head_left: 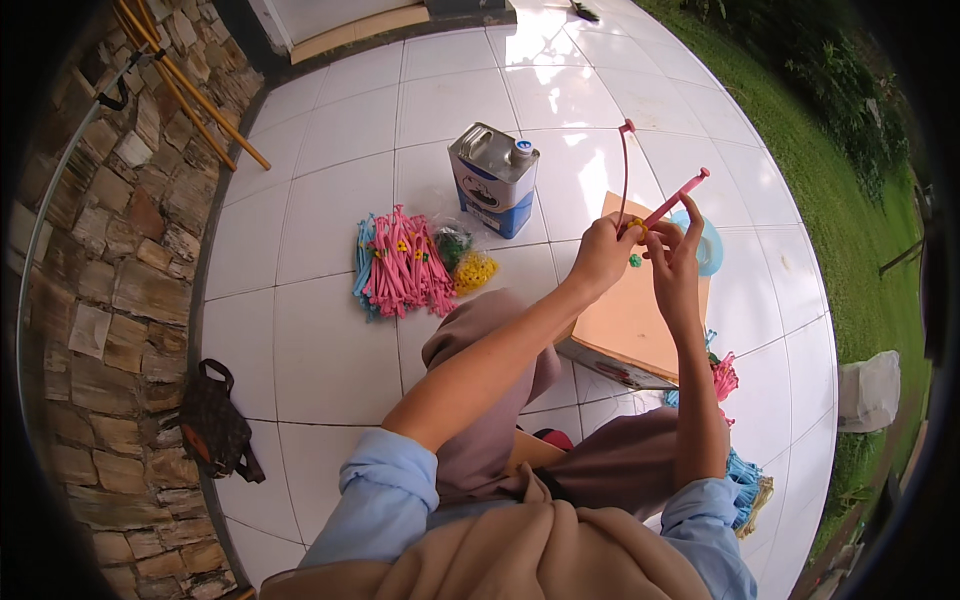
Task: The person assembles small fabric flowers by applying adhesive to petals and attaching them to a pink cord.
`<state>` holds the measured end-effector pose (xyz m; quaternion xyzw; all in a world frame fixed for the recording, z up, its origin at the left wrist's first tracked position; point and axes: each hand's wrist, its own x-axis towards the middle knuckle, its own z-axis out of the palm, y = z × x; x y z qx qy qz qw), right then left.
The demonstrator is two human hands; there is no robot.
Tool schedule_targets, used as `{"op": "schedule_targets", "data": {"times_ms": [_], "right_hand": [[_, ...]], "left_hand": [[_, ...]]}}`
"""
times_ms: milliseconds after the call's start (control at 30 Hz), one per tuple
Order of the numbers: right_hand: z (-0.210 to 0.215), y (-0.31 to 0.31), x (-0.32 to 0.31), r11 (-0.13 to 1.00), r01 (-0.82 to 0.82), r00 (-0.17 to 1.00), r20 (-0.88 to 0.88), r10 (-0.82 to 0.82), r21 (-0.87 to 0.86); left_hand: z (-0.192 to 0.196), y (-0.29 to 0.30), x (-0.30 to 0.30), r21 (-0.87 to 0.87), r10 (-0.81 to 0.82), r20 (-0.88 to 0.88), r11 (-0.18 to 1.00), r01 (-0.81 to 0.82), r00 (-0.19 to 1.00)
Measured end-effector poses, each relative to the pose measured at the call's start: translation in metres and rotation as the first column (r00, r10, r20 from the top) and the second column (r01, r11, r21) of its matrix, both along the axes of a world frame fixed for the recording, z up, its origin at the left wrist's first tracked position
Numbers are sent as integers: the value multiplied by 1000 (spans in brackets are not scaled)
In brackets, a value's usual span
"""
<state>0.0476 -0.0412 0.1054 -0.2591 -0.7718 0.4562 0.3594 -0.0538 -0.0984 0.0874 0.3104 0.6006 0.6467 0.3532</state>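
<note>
My left hand (603, 252) and my right hand (676, 250) meet above a tan cardboard box (628, 318). Together they pinch a thin pink stick (672, 203) that bends up into a loop; a small yellow piece sits at my left fingertips and a tiny green bead (634, 260) lies just below them. A light blue round disc (709, 245) shows behind my right hand. A pile of finished pink and blue sticks (400, 265) lies on the white tiles to the left, with a bag of yellow pieces (475, 270) and a bag of green pieces (452, 243) beside it.
A metal can with a blue cap (493, 178) stands behind the bags. A stone wall (110, 250) runs along the left, with bamboo poles (190, 95) leaning on it and a dark bag (215, 425) at its foot. More pink and blue sticks (735, 470) lie by my right knee. Grass (840, 180) borders the tiles at right.
</note>
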Motion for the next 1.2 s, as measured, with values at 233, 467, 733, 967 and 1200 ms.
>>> {"op": "schedule_targets", "data": {"times_ms": [233, 467, 733, 967, 1200], "right_hand": [[-10, 8, -8, 984, -3, 983, -181, -30, -178], [-1, 12, -11, 974, -86, 962, -274, 25, -212], [-3, 12, -13, 978, -32, 980, -196, -10, -208], [3, 22, -6, 971, -60, 965, -263, -3, -231], [-17, 11, -17, 814, -327, 917, -368, 152, -480]], "left_hand": [[9, -6, -9, 9, -38, -158, 999, 40, 987], [26, -15, -11, 13, -57, 160, 998, 56, 985], [22, -12, -13, -78, -40, 199, 995, 57, 979], [18, -15, -16, -60, -166, 55, 984, 169, 985], [28, -18, -39, 85, 85, -229, 994, -67, 970]]}}
